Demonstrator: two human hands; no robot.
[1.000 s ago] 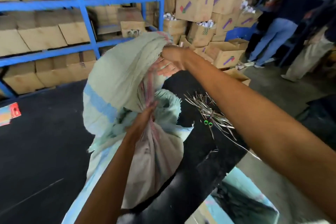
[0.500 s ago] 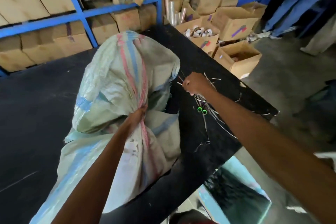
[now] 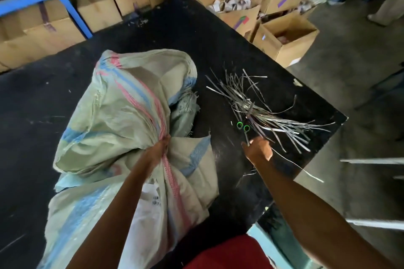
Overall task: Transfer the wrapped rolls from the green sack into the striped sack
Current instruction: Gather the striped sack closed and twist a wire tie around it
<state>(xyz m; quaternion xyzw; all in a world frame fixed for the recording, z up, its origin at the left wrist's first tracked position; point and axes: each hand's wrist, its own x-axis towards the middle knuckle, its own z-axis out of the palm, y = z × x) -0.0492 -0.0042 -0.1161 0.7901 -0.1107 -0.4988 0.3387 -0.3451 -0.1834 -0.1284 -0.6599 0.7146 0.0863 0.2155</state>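
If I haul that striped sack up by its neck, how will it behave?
The striped sack looks floppy: its cloth creases and sags around the left hand gripping it. Probably heavy; its lower body bulges on the table.

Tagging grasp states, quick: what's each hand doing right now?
Left hand: closed on bunched fabric of the striped sack.
Right hand: by the loose strips on the table; grip cannot be told.

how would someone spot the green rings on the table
On the black table, look right of the striped sack to the bundle of grey strips. At its left edge, beyond the right hand, lie two small rings side by side, the only bright green thing there.
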